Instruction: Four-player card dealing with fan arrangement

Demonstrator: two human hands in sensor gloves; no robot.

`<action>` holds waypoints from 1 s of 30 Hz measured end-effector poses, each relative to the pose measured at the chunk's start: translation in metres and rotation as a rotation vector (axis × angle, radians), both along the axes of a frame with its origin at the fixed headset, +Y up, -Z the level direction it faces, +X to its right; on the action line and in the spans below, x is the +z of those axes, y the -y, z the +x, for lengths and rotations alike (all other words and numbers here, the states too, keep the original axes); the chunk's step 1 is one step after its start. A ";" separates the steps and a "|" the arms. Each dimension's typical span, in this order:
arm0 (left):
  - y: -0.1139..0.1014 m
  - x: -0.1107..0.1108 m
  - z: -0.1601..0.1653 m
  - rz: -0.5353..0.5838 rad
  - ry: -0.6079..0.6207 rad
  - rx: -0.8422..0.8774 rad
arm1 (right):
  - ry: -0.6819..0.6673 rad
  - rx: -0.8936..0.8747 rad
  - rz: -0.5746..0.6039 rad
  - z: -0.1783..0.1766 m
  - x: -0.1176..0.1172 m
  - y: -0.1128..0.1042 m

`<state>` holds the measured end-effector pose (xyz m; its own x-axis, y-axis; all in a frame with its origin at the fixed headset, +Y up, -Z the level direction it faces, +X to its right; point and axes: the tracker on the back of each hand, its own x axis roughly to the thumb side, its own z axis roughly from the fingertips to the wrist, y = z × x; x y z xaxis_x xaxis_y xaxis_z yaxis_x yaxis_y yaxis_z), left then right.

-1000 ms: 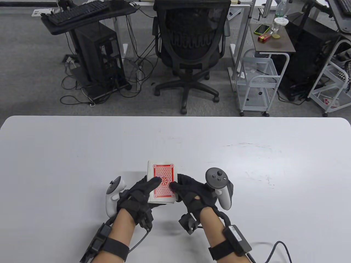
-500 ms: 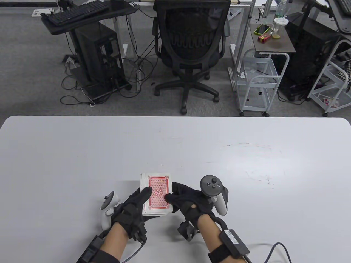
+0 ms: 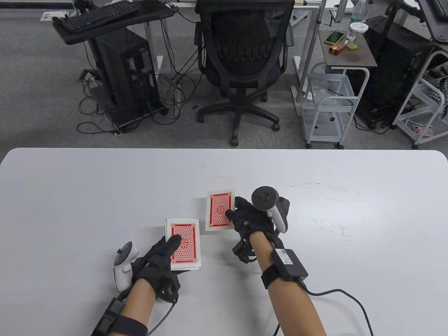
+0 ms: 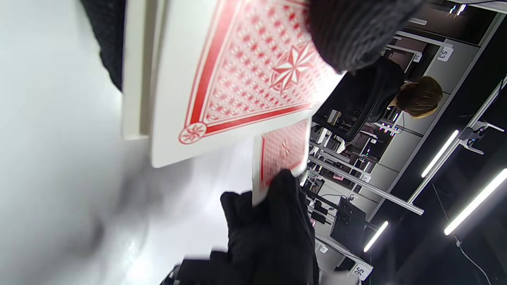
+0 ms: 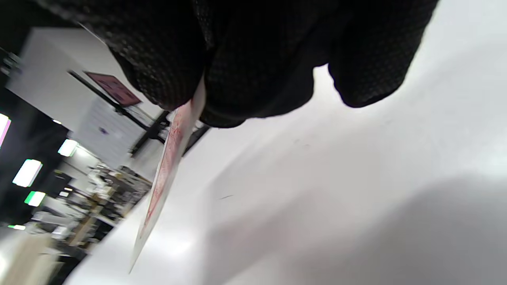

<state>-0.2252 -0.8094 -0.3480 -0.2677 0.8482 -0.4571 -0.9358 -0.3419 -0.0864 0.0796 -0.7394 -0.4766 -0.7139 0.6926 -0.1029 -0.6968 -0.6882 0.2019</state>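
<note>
**Risk entry: first card leaving the deck**

- Counter [image 3: 105,182]: bare of dealt cards.
- Deck [image 3: 184,249]: gripped by left hand [image 3: 157,257]; loose top card may slide off.
- Single card [image 3: 219,211]: pinched face-down in right hand [image 3: 250,217]; thin edge grip, may slip or flip.

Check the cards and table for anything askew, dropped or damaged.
Nothing stands out. The left hand holds the deck squared and face down; the right hand pinches one card, flat and uncreased. No cards lie loose on the table.
</note>
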 end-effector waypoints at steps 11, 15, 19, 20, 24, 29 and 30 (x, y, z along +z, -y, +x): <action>-0.001 -0.002 -0.008 0.018 -0.024 0.012 | 0.097 0.507 -0.055 -0.014 -0.032 0.023; -0.002 -0.003 -0.007 0.022 -0.022 0.010 | 0.072 0.441 -0.029 -0.007 -0.017 0.007; -0.001 -0.002 -0.001 0.032 0.002 0.027 | -0.139 0.071 -0.013 -0.019 0.023 -0.011; -0.001 -0.002 0.000 0.037 0.009 0.035 | -0.199 -0.016 -0.011 -0.024 0.031 -0.012; -0.003 0.002 0.013 0.052 0.049 0.054 | -0.381 -0.185 -0.073 -0.046 0.081 -0.009; -0.005 0.008 0.024 0.090 0.076 0.046 | -0.189 -0.191 0.051 -0.039 0.101 -0.001; -0.005 0.009 0.025 0.087 0.078 0.048 | -0.169 -0.226 0.049 -0.037 0.101 0.001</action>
<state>-0.2004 -0.8042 -0.3394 -0.2756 0.8725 -0.4035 -0.9077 -0.3744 -0.1896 0.0430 -0.7400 -0.3751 -0.5451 0.8373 0.0419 -0.7929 -0.5311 0.2988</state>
